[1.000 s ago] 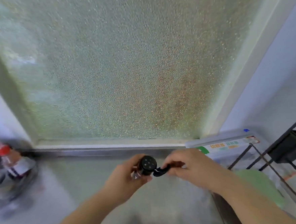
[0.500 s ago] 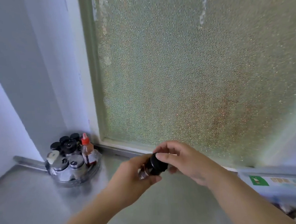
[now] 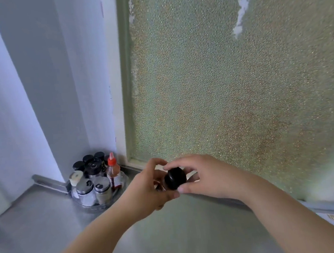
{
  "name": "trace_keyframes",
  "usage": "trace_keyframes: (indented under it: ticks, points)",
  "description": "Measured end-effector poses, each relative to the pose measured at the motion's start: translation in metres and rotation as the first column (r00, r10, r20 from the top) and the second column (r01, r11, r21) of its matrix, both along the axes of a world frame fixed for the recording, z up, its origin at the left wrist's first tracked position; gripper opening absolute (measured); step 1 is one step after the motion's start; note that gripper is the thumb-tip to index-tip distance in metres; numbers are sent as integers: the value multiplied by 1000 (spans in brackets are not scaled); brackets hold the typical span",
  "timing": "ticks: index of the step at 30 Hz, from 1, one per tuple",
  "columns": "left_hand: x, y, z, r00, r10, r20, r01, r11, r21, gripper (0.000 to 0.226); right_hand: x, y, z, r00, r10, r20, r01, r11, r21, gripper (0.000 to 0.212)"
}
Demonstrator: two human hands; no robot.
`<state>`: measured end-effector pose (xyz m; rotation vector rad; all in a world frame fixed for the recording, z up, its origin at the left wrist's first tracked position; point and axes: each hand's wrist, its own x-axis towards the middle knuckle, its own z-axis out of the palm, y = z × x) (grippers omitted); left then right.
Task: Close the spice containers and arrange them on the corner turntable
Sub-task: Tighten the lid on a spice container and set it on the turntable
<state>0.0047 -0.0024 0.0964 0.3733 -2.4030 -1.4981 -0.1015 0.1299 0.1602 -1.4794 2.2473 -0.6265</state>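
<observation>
Both hands are on 1 small spice jar point(image 3: 162, 185), held up in the air over the steel countertop point(image 3: 50, 223), a bit right of the turntable. The left hand point(image 3: 147, 191) is wrapped around the jar body, which is mostly hidden, just a sliver of clear glass peeking out. The right hand point(image 3: 207, 177) has its thumb and fingertips curled round the round black cap point(image 3: 175, 178), smooth and matte looking, sitting on the jar top.

Over in the back left corner of the countertop, tucked where the wall meets the window frame, is the clear round turntable point(image 3: 124, 181), and it's pretty packed. I count 2 glass shakers with shiny metal lids point(image 3: 93, 189) at the front, 1 shaker with a cream colored top point(image 3: 76, 177) to their left, 1 squeeze bottle with a red pointed cap point(image 3: 113, 172) and reddish sauce inside on the right, and about 5 black-capped jars point(image 3: 93, 166) behind, though the ones at the back overlap so I can't be sure of that number.

The countertop is brushed stainless. Behind the hands is a big pane of pebbled frosted glass point(image 3: 228, 82) with a greenish tint in a pale frame.
</observation>
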Motion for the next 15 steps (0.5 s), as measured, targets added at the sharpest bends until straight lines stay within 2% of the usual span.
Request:
trace_keyframes:
  ticks: [2, 4, 8, 10, 11, 12, 13, 15]
  points:
    - [3, -4, -1, 1000, 11, -16, -12, 1000, -27, 59, 4, -8, 6, 991, -8, -135, 17, 998, 61, 42]
    - [5, -7, -1, 998, 22, -52, -28, 993, -112, 63, 10, -16, 7, 980, -58, -190, 71, 996, 62, 34]
    - [10, -11, 1, 995, 36, -94, -50, 987, -154, 65, 20, -27, 0, 965, -185, -189, 205, 974, 94, 59]
    - [12, -16, 0, 995, 37, -97, -51, 987, -151, 66, 15, -27, 8, 975, -128, -180, 152, 980, 128, 56]
    - [12, -18, 0, 994, 41, -100, -56, 987, -152, 67, 12, -26, 14, 989, -60, -133, 79, 987, 142, 47]
    - [12, -20, 0, 993, 47, -104, -63, 987, -151, 68, 9, -25, 19, 994, 13, -106, 3, 988, 152, 47]
    - [12, -21, 0, 993, 52, -105, -68, 986, -150, 69, 8, -25, 23, 993, 58, -106, -42, 988, 148, 50]
    - [13, -23, 0, 993, 51, -103, -67, 986, -156, 71, 14, -28, 21, 981, 48, -188, -24, 991, 131, 36]
